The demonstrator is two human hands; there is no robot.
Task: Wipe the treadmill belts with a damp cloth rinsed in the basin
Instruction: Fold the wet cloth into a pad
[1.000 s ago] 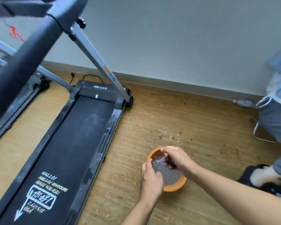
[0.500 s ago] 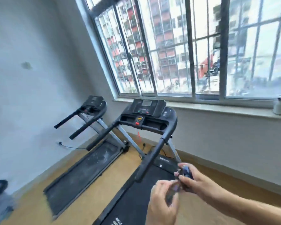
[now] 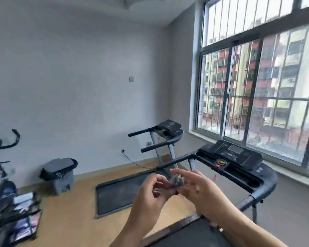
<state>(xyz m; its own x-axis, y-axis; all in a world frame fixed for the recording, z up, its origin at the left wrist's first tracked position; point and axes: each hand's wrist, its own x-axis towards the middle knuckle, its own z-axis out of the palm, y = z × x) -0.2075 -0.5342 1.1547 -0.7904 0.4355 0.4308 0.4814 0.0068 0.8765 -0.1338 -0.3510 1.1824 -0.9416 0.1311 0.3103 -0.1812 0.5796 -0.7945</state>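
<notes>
both hands are up in the lower middle of the frame, meeting over a small dark wad of cloth point(image 3: 176, 181). the left hand point(image 3: 150, 195) has its fingers curled in, thumb and fingertips pinching one side of the wad. the right hand point(image 3: 199, 190) comes in from the lower right and grips the other side, fingers bent over the top. the cloth is bunched tight and blurred; all i can make out is that it is dark with a few lighter flecks. it is held in the air, touching nothing but the hands.

just behind the hands and to their right stands the near treadmill point(image 3: 239, 157), its black console tilted up and its handrails reaching out on both sides. a strip of the near belt point(image 3: 191, 236) shows at the bottom edge, under the right forearm. the far treadmill point(image 3: 168, 130) stands mid-frame by the corner of the room, and the far belt point(image 3: 118, 193) lies flat on the wooden floor point(image 3: 70, 216), greyish and dull, left of the hands and apart from them. a cable point(image 3: 137, 163) runs from a wall socket point(image 3: 122, 150) toward it.

the barred window point(image 3: 257, 90) fills the upper right. at the left edge is a blurred exercise bike point(image 3: 2, 175), and near it, against the wall, a grey box point(image 3: 63, 180) with a dark bundle point(image 3: 59, 166) on top.
</notes>
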